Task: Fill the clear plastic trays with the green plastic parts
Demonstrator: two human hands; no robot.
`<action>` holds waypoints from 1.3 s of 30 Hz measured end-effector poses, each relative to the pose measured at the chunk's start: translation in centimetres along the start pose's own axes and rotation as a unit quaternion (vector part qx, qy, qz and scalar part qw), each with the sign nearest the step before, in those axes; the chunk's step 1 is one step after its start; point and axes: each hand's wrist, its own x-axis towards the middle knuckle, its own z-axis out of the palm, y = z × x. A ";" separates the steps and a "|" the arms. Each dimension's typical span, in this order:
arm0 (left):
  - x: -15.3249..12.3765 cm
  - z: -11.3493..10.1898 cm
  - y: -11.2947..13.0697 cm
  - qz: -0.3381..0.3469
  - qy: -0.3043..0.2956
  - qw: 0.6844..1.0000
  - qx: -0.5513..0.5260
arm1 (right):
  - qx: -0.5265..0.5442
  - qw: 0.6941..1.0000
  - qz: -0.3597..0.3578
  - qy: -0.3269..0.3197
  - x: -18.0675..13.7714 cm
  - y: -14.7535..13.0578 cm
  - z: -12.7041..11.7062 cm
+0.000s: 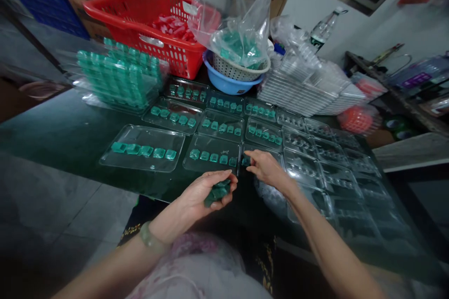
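The left hand (pixel 206 194) lies palm up at the near edge of the desk, its fingers curled around green pieces (pixel 217 192). The right hand (pixel 265 168), palm down, reaches further in, forearm straight, fingers (pixel 253 156) stretched to the left.

Teal-green pieces (pixel 217 192) in clear trays (pixel 147 164), a red basket (pixel 164 53) (latticed walls), a blue bowl (pixel 228 85)
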 end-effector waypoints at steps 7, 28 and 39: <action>0.0 0.6 0.1 0.000 0.024 1.000 0.010 | 0.015 0.998 -0.042 0.033 0.0 1.3 -0.7; 4.0 2.7 -2.1 -0.030 0.038 0.995 0.086 | -0.054 0.988 0.145 0.023 1.1 -1.6 0.5; 1.8 1.3 -0.6 -0.030 0.029 0.997 -0.070 | 0.293 0.942 0.043 0.154 -2.4 -2.6 -2.2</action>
